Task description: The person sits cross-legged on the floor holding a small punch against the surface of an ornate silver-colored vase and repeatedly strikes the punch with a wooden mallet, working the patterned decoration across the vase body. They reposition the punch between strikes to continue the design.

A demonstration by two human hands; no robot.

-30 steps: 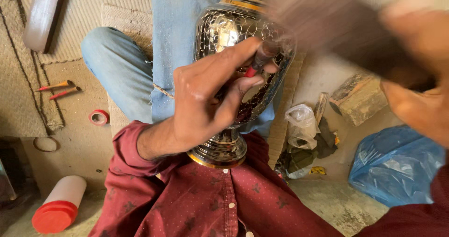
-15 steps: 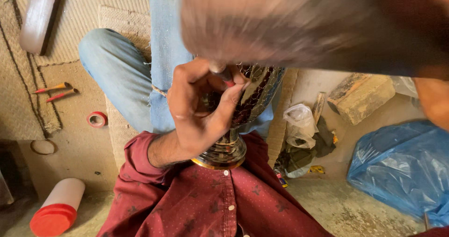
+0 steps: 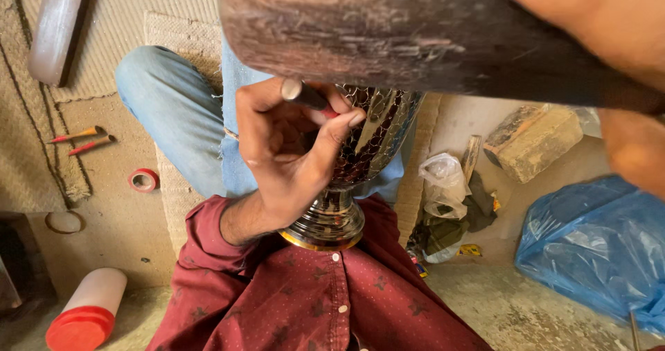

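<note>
The step looks like chasing the vase (image 3: 374,150): the left hand (image 3: 284,164) pinches a small punch (image 3: 308,96) against it, and the right hand (image 3: 589,25) grips 1 wooden mallet (image 3: 388,32) above. The vase lies in the lap, its long axis running away from the body, foot toward the shirt (image 3: 291,302). The next move calls for a square blow on the punch's end.

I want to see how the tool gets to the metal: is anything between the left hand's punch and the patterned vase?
Nothing visible. The left hand pinches the slim punch right at the patterned vase, fingers resting on its surface. The exact tip contact is hidden. The dark wooden mallet in the right hand is above.
</note>
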